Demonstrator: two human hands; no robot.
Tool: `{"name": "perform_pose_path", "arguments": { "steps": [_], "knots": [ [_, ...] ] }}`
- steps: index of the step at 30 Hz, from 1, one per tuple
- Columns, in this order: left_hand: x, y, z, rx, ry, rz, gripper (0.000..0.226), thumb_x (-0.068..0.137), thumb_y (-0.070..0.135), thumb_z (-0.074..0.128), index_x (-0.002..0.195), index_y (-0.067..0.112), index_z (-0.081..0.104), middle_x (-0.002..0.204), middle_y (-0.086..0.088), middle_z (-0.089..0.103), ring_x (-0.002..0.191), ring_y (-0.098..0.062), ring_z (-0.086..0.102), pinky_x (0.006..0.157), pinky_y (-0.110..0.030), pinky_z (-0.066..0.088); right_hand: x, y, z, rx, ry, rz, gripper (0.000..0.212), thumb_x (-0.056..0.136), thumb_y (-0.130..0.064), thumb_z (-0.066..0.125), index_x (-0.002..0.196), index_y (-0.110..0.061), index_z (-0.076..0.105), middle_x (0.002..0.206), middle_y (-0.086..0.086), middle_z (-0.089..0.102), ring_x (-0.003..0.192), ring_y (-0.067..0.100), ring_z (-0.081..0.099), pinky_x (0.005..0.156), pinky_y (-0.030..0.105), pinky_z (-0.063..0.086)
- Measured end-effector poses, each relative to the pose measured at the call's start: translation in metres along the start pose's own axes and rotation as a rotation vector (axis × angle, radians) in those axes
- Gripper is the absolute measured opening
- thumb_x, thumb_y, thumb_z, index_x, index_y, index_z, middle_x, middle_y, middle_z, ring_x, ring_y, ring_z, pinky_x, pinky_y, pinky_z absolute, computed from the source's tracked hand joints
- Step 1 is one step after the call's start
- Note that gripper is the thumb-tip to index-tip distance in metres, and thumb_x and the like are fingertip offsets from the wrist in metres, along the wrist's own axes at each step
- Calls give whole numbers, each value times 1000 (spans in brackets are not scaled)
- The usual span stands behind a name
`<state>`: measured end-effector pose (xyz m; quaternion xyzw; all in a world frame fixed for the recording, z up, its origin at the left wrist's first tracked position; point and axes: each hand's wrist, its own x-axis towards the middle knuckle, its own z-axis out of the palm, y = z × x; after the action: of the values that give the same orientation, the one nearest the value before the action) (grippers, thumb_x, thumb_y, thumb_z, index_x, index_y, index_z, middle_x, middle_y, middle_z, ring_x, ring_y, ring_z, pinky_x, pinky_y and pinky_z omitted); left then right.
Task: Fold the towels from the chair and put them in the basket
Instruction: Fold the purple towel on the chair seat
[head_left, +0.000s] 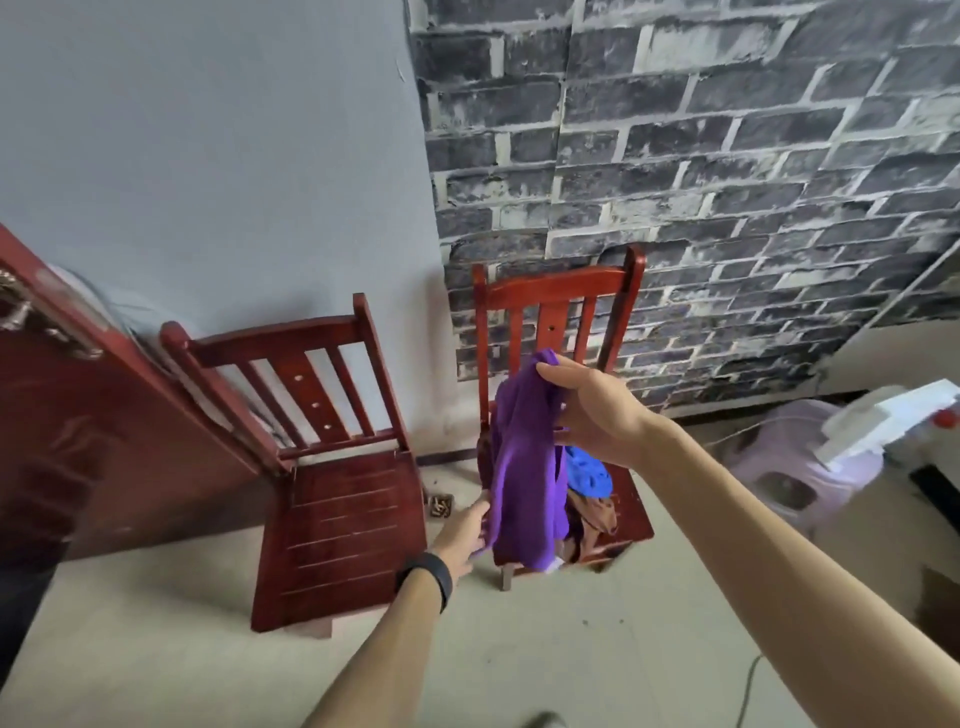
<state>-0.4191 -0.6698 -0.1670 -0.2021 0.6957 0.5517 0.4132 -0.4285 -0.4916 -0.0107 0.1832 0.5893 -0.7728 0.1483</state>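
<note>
Both hands grip the purple towel (524, 467), hiding most of the chair (558, 296) pile.

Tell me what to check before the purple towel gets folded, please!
1. Right hand holds the purple towel at its top: ok.
2. Left hand has the towel's lower edge: ok.
3. Towel lifted off the right chair: ok.
4. Towel spread flat: not ok, it hangs bunched.
5. More to fold: blue towel and brown towel lie on the seat.
6. Basket nearby: cannot tell, none in view.
</note>
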Motion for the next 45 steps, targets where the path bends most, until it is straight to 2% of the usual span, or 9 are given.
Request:
{"name": "perform_pose_path", "arguments": {
  "steps": [4,12,17,19,21,23,27,34,45],
  "knots": [
    [-17,-15,-26,-128,-78,12,23,102,22,42,88,22,60,85,8,58,75,-1,48,61,-21,31,-13,34,22,159,26,75,16,99,-28,50,105,-20,63,107,8,67,98,27,61,89,46,46],
    [-15,-43,-93,-133,-211,-56,21,87,33,56,93,17,68,86,-1,71,76,-26,68,70,-32,50,-48,62,69,405,50,96,55,94,-32,48,139,-1,53,139,21,56,122,37,56,100,52,43],
    [-10,-54,-125,-65,-350,-110,50,79,57,67,113,21,69,95,-2,75,92,-25,71,86,-39,56,-54,70,93,443,101,40,41,96,-31,46,113,-5,72,117,17,70,101,33,69,86,45,57],
    [-10,-57,-138,-82,-434,-148,54,75,40,78,118,9,69,109,-8,72,108,-26,65,102,-41,48,-53,75,97,430,152,29,40,96,-32,46,116,-6,69,118,16,70,101,32,69,91,46,55],
    [-12,-57,-150,-18,-495,-135,38,80,24,75,111,3,70,100,-8,74,97,-19,69,89,-30,54,-51,82,99,407,178,38,41,95,-34,48,123,-8,63,122,16,67,105,33,67,96,49,51],
    [-16,-48,-169,147,-398,-44,19,89,22,68,101,7,69,85,-3,74,79,-12,70,68,-22,54,-47,89,101,378,205,64,38,96,-33,48,123,-10,61,120,15,67,100,31,67,92,48,52],
    [-11,-27,-231,325,-105,266,23,92,34,65,105,17,72,113,-4,70,108,-20,61,96,-32,44,-33,116,104,261,315,125,36,103,-30,46,129,-9,57,116,15,72,97,30,73,73,44,60],
    [-29,3,-306,295,182,443,28,95,37,58,99,12,71,99,-5,68,100,-23,58,88,-31,40,-3,137,125,142,395,113,34,99,-25,58,130,-11,56,131,21,61,118,39,62,101,57,48],
    [-34,-28,-310,519,27,299,23,95,41,57,87,19,60,92,2,72,81,-16,65,67,-24,51,27,105,208,134,271,7,17,103,-22,51,110,-18,66,111,12,72,102,29,68,91,47,53]
  ]
}}
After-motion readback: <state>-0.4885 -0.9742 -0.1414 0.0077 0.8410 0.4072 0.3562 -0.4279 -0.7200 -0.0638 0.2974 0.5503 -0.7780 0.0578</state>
